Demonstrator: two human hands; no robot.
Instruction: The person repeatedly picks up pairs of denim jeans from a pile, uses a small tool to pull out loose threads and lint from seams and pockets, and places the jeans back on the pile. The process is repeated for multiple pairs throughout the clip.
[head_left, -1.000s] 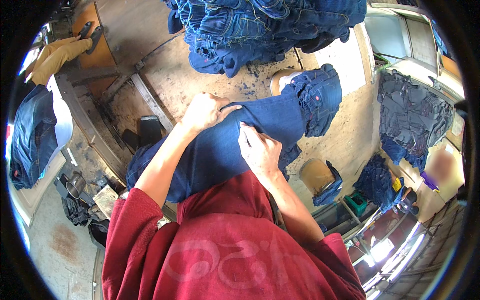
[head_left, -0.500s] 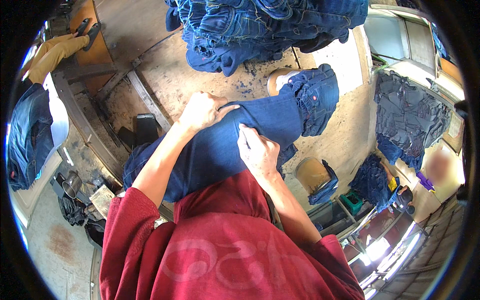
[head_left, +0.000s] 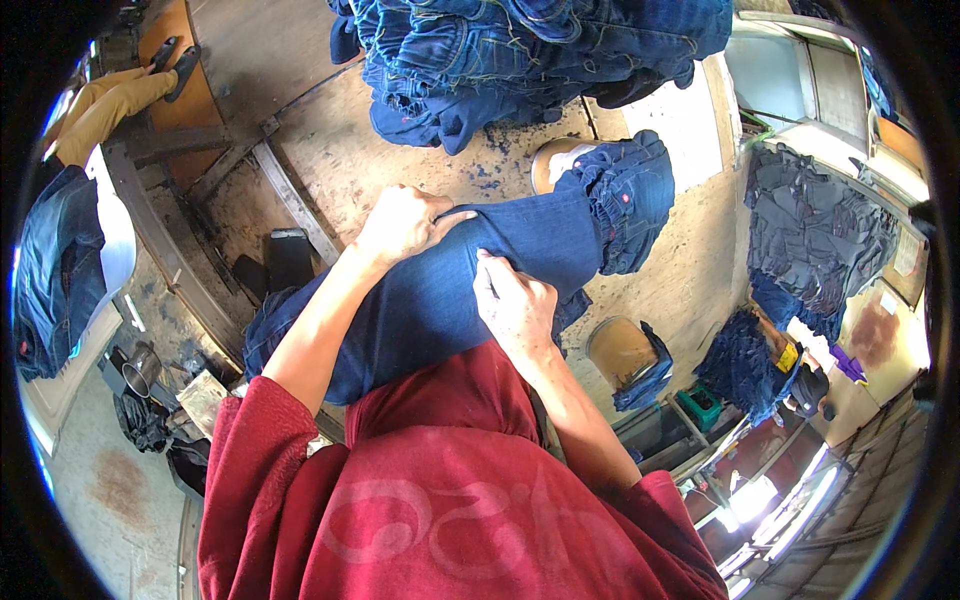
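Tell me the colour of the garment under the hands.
The garment is dark blue; the head view shows it.

Garment (head_left: 420,305) partly hidden by left hand (head_left: 405,228), denim pile (head_left: 540,75) cut off above

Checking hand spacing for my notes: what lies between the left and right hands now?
A stretch of dark blue denim garment lies between the left hand and right hand, as the head view shows; I see nothing else there.
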